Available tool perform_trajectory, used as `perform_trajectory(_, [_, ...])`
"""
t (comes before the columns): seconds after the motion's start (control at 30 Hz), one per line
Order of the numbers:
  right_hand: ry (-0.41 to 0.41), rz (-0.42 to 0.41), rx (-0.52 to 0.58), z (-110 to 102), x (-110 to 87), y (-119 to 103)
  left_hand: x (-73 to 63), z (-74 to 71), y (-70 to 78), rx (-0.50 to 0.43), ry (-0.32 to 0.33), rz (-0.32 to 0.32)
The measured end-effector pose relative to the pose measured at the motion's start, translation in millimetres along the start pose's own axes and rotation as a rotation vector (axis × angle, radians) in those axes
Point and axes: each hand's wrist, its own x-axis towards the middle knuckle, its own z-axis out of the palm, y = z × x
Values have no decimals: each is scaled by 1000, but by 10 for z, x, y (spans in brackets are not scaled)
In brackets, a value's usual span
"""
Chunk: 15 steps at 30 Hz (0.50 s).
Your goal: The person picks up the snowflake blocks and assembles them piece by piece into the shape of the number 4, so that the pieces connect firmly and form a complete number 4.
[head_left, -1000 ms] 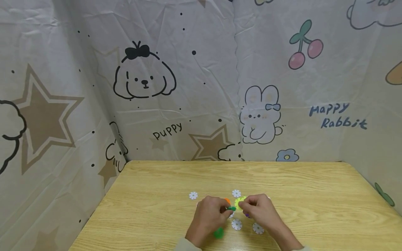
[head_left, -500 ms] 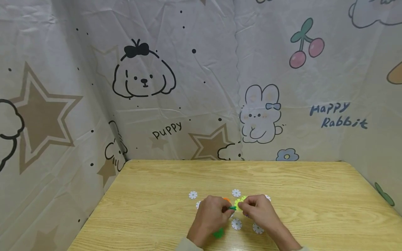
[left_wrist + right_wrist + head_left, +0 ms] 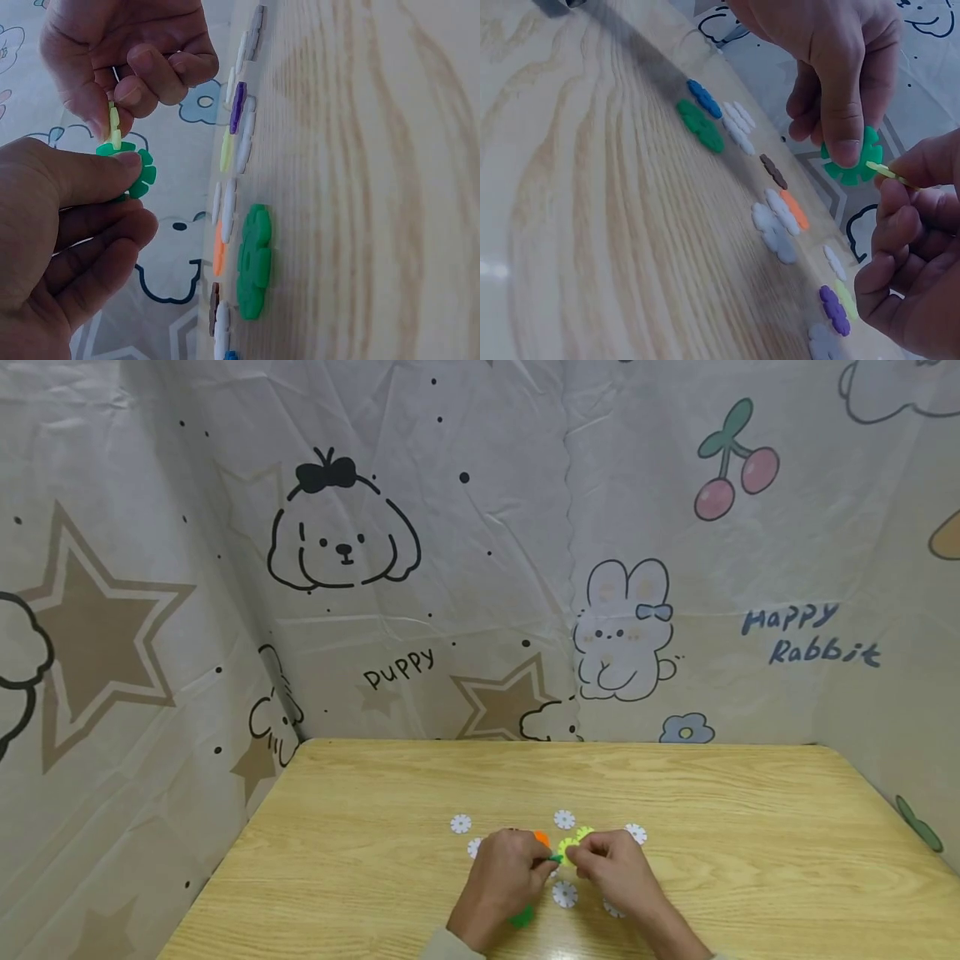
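Note:
My left hand (image 3: 498,870) pinches a green notched disc (image 3: 145,172) between thumb and fingers, flat face toward the wrist camera. My right hand (image 3: 621,867) pinches a pale yellow notched disc (image 3: 115,126), seen edge-on in the left wrist view. At a right angle, the yellow disc's edge meets the green disc's notched rim. Both are held up off the table, and the right hand's fingertips cover much of the yellow one. Beneath the hands lies a second green disc (image 3: 255,262), larger in the left wrist view.
On the wooden table (image 3: 360,827) lie several white discs (image 3: 565,894), an orange one (image 3: 795,208), a purple one (image 3: 834,310), a brown one (image 3: 773,171), a blue one (image 3: 704,98) and another yellow one (image 3: 845,300). A printed cloth (image 3: 495,527) hangs behind the table.
Both hands keep their grips, the discs staying edge to edge. My right hand has dropped slightly, and a white disc behind it shows more fully. The head view has shifted a little.

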Motion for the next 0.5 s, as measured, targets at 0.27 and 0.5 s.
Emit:
perform_trajectory(0.27, [3,-10,-7,36,19,-19,-4,17,-13,14,69,25])
perform_trajectory(0.5, [-64,-7,-24,-5,18,-45,-16,-15,-36,-20,12,-77])
